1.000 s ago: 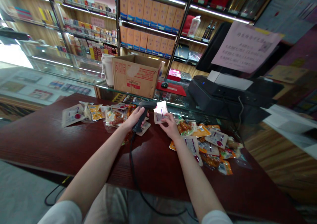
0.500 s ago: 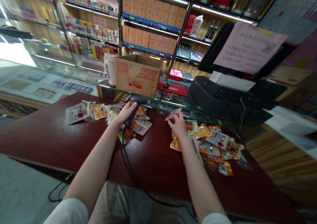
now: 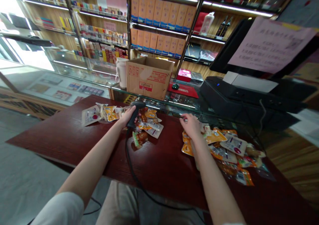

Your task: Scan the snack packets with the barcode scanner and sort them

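My left hand (image 3: 128,116) is shut around the grip of a black corded barcode scanner (image 3: 134,113), just above a heap of small foil snack packets (image 3: 148,127). Its black cable (image 3: 133,167) trails down across the dark red wooden counter (image 3: 159,167) and over the edge. My right hand (image 3: 190,125) rests by the near side of a second heap of orange and white vacuum-sealed packets (image 3: 224,150), with nothing visible in its fingers. A few more packets (image 3: 91,115) lie left of my left hand.
A glass display case (image 3: 74,69) runs behind the counter. On it stand a cardboard box (image 3: 149,78), a white mug (image 3: 121,73), and a red mat with a black mouse (image 3: 175,86). A black printer-like machine (image 3: 249,97) sits to the right, below a pinned paper notice (image 3: 270,44). Stocked shelves fill the back.
My right hand no longer holds the packet it pinched earlier and now sits lower right, by the right heap. The left hand keeps the scanner, and more packets lie beneath it.
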The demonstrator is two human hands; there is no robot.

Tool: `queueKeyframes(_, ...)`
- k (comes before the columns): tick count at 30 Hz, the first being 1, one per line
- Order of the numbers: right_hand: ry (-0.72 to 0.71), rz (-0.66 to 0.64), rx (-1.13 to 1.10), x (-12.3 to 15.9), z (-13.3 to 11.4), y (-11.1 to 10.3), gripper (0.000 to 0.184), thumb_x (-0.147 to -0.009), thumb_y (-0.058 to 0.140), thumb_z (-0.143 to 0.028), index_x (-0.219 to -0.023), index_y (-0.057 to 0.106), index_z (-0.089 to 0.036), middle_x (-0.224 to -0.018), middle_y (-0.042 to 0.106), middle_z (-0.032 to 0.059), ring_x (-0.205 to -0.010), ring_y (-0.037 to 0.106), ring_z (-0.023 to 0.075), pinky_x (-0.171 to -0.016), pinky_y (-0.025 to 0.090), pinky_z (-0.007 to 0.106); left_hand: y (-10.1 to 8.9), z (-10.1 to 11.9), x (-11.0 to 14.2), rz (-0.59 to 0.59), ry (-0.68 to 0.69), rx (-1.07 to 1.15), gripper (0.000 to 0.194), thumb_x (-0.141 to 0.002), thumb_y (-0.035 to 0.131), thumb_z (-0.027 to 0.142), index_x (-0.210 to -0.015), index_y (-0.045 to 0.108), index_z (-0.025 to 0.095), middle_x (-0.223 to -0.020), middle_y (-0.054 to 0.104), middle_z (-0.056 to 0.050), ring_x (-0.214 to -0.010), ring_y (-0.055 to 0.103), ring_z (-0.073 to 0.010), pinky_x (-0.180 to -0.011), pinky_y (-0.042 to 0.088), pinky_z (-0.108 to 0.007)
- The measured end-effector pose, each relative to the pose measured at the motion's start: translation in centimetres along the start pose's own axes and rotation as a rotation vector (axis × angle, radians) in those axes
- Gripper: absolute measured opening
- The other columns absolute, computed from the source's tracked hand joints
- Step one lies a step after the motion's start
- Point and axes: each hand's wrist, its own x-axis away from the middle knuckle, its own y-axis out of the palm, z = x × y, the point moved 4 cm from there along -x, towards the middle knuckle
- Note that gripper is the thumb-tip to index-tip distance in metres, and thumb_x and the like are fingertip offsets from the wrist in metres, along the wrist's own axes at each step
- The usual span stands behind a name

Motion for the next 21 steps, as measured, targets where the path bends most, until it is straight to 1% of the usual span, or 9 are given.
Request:
queueKeyframes(2, -0.023, -0.122, -0.263, -1.1, -2.2, 4.3, 0.036, -0.081, 0.065, -0.034, -0.115, 0.068, -0.023, -0.103, 0.067, 0.0095, -0.091, 0.064, 0.0243, -0.087, 0.049, 0.042, 1.0, -0.5, -0.1, -0.025, -0.027, -0.010, 0.038, -0.091, 0.055, 0.051, -0.107, 0.052, 0.016, -0.070, 0.068, -0.003, -0.038, 0.052, -0.0096, -0.037, 0.041, -0.021)
queueKeyframes(4, -0.004, -0.246, -0.440, -2.2, -4.2, 8.4, 0.046, -0.079, 0.068, -0.036, -0.122, 0.065, -0.022, -0.115, 0.065, 0.0113, -0.101, 0.064, 0.0246, -0.093, 0.049, 0.042, 1.9, -1.0, -0.2, -0.039, -0.059, -0.001, 0.039, -0.092, 0.053, 0.052, -0.106, 0.053, 0.016, -0.069, 0.067, -0.003, -0.037, 0.050, -0.0089, -0.037, 0.041, -0.020)
queueKeyframes(6, 0.060, -0.309, -0.504, -3.1, -5.3, 11.5, 0.042, -0.081, 0.068, -0.038, -0.120, 0.066, -0.023, -0.115, 0.067, 0.0105, -0.109, 0.063, 0.0263, -0.099, 0.046, 0.045, 2.6, -1.5, -0.2, -0.042, -0.091, 0.025, 0.039, -0.094, 0.049, 0.051, -0.107, 0.052, 0.015, -0.066, 0.066, -0.002, -0.037, 0.050, -0.0087, -0.037, 0.041, -0.020)
queueKeyframes(8, 0.167, -0.337, -0.422, -3.5, -5.3, 13.4, 0.033, -0.081, 0.069, -0.040, -0.111, 0.069, -0.026, -0.111, 0.069, 0.0098, -0.112, 0.062, 0.0299, -0.102, 0.042, 0.051, 3.0, -2.0, -0.2, -0.037, -0.107, 0.055, 0.039, -0.096, 0.046, 0.051, -0.109, 0.052, 0.015, -0.064, 0.065, -0.002, -0.037, 0.050, -0.0091, -0.037, 0.042, -0.020)
queueKeyframes(11, 0.252, -0.321, -0.283, -3.2, -4.0, 14.1, 0.031, -0.073, 0.076, -0.040, -0.100, 0.069, -0.026, -0.108, 0.070, 0.0099, -0.109, 0.063, 0.0327, -0.100, 0.041, 0.057, 3.6, -2.4, 0.0, -0.054, -0.111, 0.090, 0.040, -0.096, 0.046, 0.052, -0.110, 0.051, 0.015, -0.063, 0.065, -0.001, -0.036, 0.050, -0.0097, -0.037, 0.041, -0.020)
queueKeyframes(13, 0.285, -0.316, -0.327, -2.6, -2.7, 14.0, 0.039, -0.067, 0.080, -0.037, -0.100, 0.065, -0.024, -0.106, 0.070, 0.0081, -0.102, 0.066, 0.0285, -0.097, 0.044, 0.053, 4.1, -2.5, 0.3, -0.086, -0.126, 0.097, 0.039, -0.096, 0.046, 0.051, -0.109, 0.051, 0.014, -0.063, 0.065, -0.002, -0.036, 0.050, -0.0099, -0.037, 0.040, -0.021)
queueKeyframes(17, 0.526, -0.291, -0.609, -1.3, -0.1, 13.1, 0.057, -0.052, 0.085, -0.024, -0.102, 0.059, -0.017, -0.088, 0.070, 0.0044, -0.083, 0.068, 0.0232, -0.088, 0.051, 0.044, 4.7, -2.0, 0.7, -0.134, -0.091, 0.079, 0.036, -0.095, 0.049, 0.050, -0.105, 0.049, 0.016, -0.070, 0.067, -0.003, -0.038, 0.051, -0.0099, -0.036, 0.041, -0.022)
queueKeyframes(19, 0.603, -0.250, -0.771, -0.8, 0.5, 12.4, 0.052, -0.048, 0.084, -0.018, -0.094, 0.060, -0.016, -0.080, 0.069, 0.0032, -0.079, 0.068, 0.0231, -0.085, 0.053, 0.042, 4.8, -1.4, 1.0, -0.131, -0.028, 0.049, 0.037, -0.092, 0.054, 0.052, -0.103, 0.047, 0.018, -0.073, 0.068, -0.003, -0.039, 0.053, -0.0099, -0.036, 0.041, -0.022)
queueKeyframes(21, 0.617, -0.223, -0.927, -0.5, 0.7, 11.6, 0.042, -0.050, 0.080, -0.016, -0.088, 0.062, -0.017, -0.076, 0.070, 0.0027, -0.078, 0.068, 0.0225, -0.085, 0.054, 0.041, 4.9, -0.6, 1.5, -0.133, 0.042, 0.024, 0.039, -0.089, 0.059, 0.054, -0.102, 0.046, 0.019, -0.075, 0.068, -0.001, -0.040, 0.053, -0.0094, -0.037, 0.043, -0.022)
